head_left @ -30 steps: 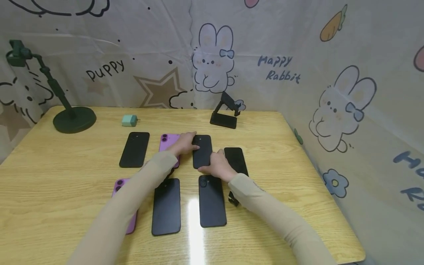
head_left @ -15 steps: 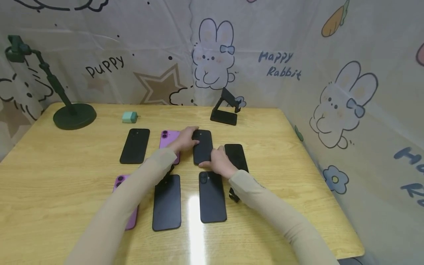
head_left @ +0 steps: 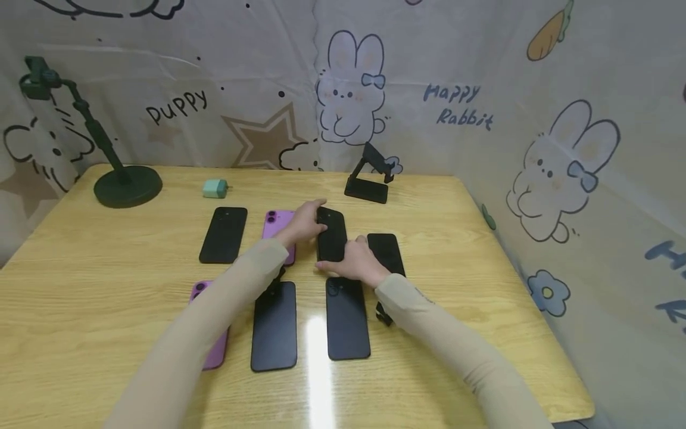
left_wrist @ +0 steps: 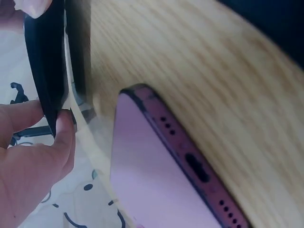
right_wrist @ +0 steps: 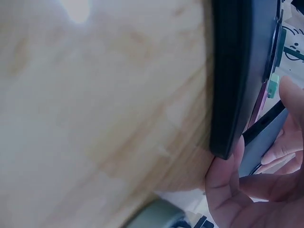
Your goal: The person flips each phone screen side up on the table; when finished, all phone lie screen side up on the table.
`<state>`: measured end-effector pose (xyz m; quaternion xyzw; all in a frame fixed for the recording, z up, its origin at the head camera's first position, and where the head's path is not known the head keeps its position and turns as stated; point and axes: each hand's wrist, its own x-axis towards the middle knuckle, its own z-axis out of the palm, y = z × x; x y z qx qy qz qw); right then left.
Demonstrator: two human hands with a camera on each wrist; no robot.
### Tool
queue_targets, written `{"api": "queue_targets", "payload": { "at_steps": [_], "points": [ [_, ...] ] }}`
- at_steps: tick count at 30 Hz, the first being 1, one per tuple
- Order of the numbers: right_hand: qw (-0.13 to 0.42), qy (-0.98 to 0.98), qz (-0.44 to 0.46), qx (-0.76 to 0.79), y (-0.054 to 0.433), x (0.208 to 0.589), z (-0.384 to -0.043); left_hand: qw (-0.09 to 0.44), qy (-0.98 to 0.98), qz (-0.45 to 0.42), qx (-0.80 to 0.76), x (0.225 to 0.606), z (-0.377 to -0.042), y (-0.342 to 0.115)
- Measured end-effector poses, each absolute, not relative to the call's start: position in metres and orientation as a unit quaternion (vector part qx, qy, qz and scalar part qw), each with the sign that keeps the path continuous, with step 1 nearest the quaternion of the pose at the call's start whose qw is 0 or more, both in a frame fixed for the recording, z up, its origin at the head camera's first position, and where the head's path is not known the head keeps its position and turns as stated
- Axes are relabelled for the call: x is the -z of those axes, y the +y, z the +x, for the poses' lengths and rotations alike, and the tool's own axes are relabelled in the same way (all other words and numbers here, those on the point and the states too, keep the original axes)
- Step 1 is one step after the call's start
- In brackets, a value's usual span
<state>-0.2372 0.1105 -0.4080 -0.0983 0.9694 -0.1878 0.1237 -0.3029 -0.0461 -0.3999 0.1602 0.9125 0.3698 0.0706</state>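
- Head view: the held phone (head_left: pixel 332 235), black, is nearer the person than the phone stand (head_left: pixel 366 190) and slightly to its left, tilted above the counter (head_left: pixel 107 316).
- The left hand (head_left: pixel 301 226) grips its far left corner; the right hand (head_left: pixel 358 262) grips its near right corner.
- It should handle as a stiff, fairly light slab with some heft, smooth enough to slip and with glass that a drop could crack. The best hold seems to be at opposite corners or along the long edges, clear of the camera lenses.
- No brand or label is legible on any phone. On the patterned cloth (head_left: pixel 257 36) beyond the phone stand, "PUPPY" (head_left: pixel 177 107) reads to its left and "Happy Rabbit" (head_left: pixel 458 107) to its right.
- Left wrist view: the left fingers pinch the held phone's far end, thumb on one face; the other hand's fingers touch its near end. The purple phone (left_wrist: pixel 147 161), left of the phone stand and nearer the person, shows a charging port (left_wrist: pixel 197 167) but no readable marking.
- Right wrist view: the right fingers curl round the held phone's near corner, partly hidden by a front-row phone (right_wrist: pixel 232 76), nearer the person than the phone stand. No writing can be made out.
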Motion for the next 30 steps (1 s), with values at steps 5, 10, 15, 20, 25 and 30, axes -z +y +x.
{"api": "queue_targets", "payload": {
  "at_steps": [5, 10, 15, 20, 25, 30],
  "points": [
    [0.136, 0.970, -0.087, 0.184, 0.108, 0.409, -0.237, 0.081, 0.910, 0.151, -0.378, 0.403, -0.303, -0.046],
    [0.144, 0.969, -0.082, 0.184, 0.105, 0.408, -0.234, 0.085, 0.905, 0.147, -0.390, 0.403, -0.304, -0.047],
    [0.147, 0.964, -0.086, 0.202, 0.105, 0.406, -0.232, 0.087, 0.899, 0.149, -0.404, 0.397, -0.302, -0.043],
    [0.139, 0.964, -0.089, 0.210, 0.110, 0.404, -0.232, 0.102, 0.886, 0.149, -0.427, 0.395, -0.301, -0.041],
    [0.121, 0.964, -0.105, 0.210, 0.113, 0.405, -0.231, 0.100, 0.886, 0.148, -0.428, 0.396, -0.302, -0.041],
    [0.093, 0.962, -0.120, 0.227, 0.116, 0.405, -0.227, 0.101, 0.881, 0.163, -0.433, 0.396, -0.300, -0.041]
  ]
}}
